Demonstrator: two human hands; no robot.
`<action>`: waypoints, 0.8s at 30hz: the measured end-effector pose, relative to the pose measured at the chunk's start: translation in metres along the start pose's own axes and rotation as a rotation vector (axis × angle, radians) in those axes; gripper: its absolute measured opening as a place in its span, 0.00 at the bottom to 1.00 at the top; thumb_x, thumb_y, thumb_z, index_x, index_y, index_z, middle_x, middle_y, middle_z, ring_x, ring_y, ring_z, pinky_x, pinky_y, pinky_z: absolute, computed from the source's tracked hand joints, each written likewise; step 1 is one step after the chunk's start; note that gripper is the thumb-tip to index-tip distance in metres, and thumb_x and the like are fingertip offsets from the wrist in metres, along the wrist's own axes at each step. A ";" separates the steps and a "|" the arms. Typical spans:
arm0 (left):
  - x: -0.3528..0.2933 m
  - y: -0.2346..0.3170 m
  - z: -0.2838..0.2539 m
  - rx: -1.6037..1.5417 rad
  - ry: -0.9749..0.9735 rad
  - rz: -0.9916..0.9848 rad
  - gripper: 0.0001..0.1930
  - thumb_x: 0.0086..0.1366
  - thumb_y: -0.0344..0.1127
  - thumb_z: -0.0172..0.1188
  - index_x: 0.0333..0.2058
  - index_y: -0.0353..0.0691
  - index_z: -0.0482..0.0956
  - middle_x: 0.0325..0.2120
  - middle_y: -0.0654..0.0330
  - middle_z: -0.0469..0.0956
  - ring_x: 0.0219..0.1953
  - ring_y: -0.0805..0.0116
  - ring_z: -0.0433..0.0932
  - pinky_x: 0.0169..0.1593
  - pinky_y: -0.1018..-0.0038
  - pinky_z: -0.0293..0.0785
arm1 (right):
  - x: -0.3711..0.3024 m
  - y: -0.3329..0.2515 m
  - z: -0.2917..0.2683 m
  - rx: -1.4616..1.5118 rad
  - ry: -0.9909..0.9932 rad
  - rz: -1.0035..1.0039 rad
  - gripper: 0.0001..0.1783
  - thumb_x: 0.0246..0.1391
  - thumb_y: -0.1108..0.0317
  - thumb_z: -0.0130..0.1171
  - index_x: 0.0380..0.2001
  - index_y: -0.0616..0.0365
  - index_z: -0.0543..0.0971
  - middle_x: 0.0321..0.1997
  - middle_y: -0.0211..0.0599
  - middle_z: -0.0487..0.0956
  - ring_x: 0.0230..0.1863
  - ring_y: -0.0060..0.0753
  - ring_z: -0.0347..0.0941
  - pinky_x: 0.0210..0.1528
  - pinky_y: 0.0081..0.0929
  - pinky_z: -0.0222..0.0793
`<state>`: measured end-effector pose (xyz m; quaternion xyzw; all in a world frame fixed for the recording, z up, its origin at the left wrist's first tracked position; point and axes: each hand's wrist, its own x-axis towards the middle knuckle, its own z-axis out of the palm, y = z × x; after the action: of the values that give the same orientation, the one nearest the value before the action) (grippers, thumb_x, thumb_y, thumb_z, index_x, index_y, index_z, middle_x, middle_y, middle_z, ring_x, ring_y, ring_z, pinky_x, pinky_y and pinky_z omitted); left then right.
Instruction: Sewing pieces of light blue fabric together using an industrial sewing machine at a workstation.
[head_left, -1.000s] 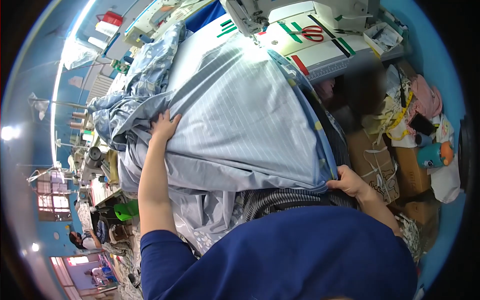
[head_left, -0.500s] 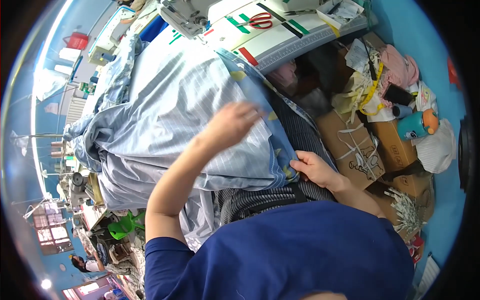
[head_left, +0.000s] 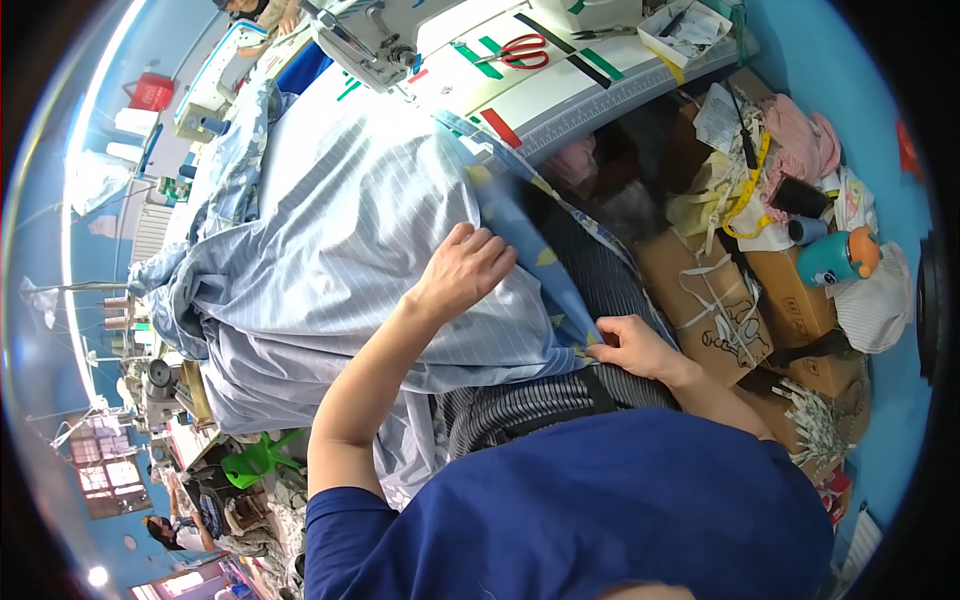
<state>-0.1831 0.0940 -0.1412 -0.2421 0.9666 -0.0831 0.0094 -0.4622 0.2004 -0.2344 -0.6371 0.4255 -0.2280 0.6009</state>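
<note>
A large light blue striped cloth spreads from the sewing machine down over my lap. Along its right side runs a blue fabric border with yellow motifs. My left hand is closed, its curled fingers gripping the striped cloth near this border. Lower right, my right hand pinches the corner of the border between thumb and fingers. Part of the border between both hands is lifted and slightly blurred. The machine's needle area is lost in glare.
Red-handled scissors, dark tweezers or snips and a white tray lie on the machine table. Right of me stand cardboard boxes with scraps, a yellow tape measure and a teal bottle. Other people work farther off.
My left hand, blurred before, has closed on the cloth and sits slightly lower. The patterned border has been pulled up and smoothed between my hands. My right hand keeps its corner.
</note>
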 end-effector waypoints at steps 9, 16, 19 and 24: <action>-0.111 -0.049 -0.065 0.045 -0.179 -0.534 0.09 0.53 0.25 0.56 0.34 0.39 0.77 0.33 0.58 0.74 0.41 0.60 0.74 0.47 0.66 0.68 | 0.050 -0.012 -0.029 -0.191 -0.372 0.139 0.14 0.46 0.65 0.65 0.26 0.66 0.75 0.25 0.48 0.78 0.29 0.48 0.77 0.33 0.37 0.71; -0.125 -0.042 -0.018 -0.087 0.180 -0.749 0.06 0.58 0.32 0.60 0.32 0.35 0.76 0.41 0.54 0.73 0.44 0.57 0.73 0.50 0.67 0.68 | 0.122 -0.028 -0.051 -0.286 0.546 -0.449 0.16 0.51 0.69 0.62 0.42 0.65 0.75 0.32 0.41 0.80 0.26 0.31 0.77 0.31 0.29 0.73; -0.148 -0.061 -0.013 -0.221 0.323 -0.917 0.13 0.60 0.40 0.61 0.27 0.34 0.77 0.44 0.51 0.72 0.45 0.51 0.73 0.52 0.63 0.66 | 0.090 -0.038 -0.051 -0.038 0.275 -0.199 0.18 0.51 0.69 0.63 0.44 0.64 0.75 0.36 0.41 0.79 0.27 0.31 0.76 0.32 0.30 0.73; -0.165 -0.087 -0.010 -0.272 0.185 -1.069 0.13 0.60 0.39 0.61 0.25 0.34 0.77 0.44 0.52 0.74 0.45 0.51 0.73 0.51 0.60 0.67 | 0.005 -0.046 -0.042 -0.042 0.296 -0.042 0.17 0.52 0.72 0.63 0.45 0.64 0.75 0.39 0.39 0.76 0.25 0.30 0.74 0.28 0.27 0.72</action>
<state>0.0026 0.0975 -0.1209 -0.6894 0.7081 0.0283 -0.1502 -0.4808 0.1690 -0.1844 -0.6174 0.5008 -0.3231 0.5134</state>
